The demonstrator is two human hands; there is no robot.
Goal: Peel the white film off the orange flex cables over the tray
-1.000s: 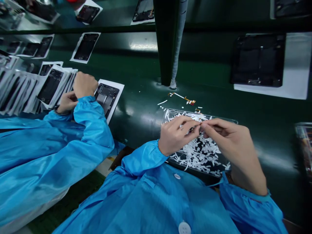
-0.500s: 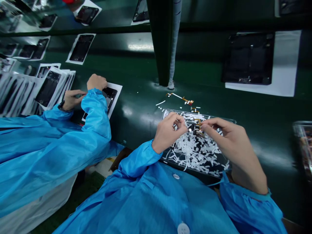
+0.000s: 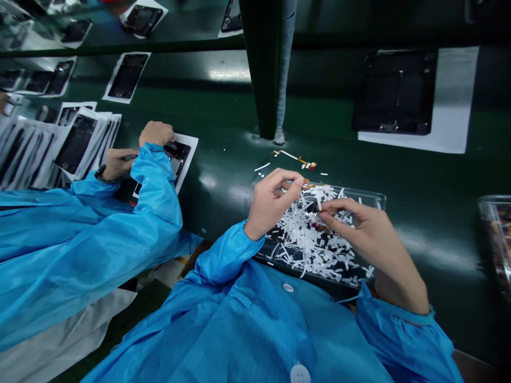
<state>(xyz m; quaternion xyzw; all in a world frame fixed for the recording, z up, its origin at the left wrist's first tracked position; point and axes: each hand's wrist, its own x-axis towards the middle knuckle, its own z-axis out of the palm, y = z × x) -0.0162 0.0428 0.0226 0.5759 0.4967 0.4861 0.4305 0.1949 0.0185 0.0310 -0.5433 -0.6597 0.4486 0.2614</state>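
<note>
A clear tray (image 3: 375, 198) full of white paper strips (image 3: 307, 239) lies on the green belt in front of me. My left hand (image 3: 271, 205) hovers over the tray's left end, thumb and forefinger pinched on a small white strip. My right hand (image 3: 369, 239) is over the tray's middle, fingers pinched on a small dark and orange part that I cannot make out clearly. The two hands are apart by a short gap.
A co-worker in a blue coat (image 3: 80, 234) at my left works on a black phone frame on white paper (image 3: 179, 154). More frames on paper (image 3: 403, 96) ride the green belt (image 3: 223, 127). A green post (image 3: 263, 64) stands behind the tray. Another clear tray (image 3: 497, 234) sits at right.
My hands were joined over the tray a second ago and have pulled apart: the left rose up and left with a strip, the right stayed low. The co-worker's hand shifted along the phone frame.
</note>
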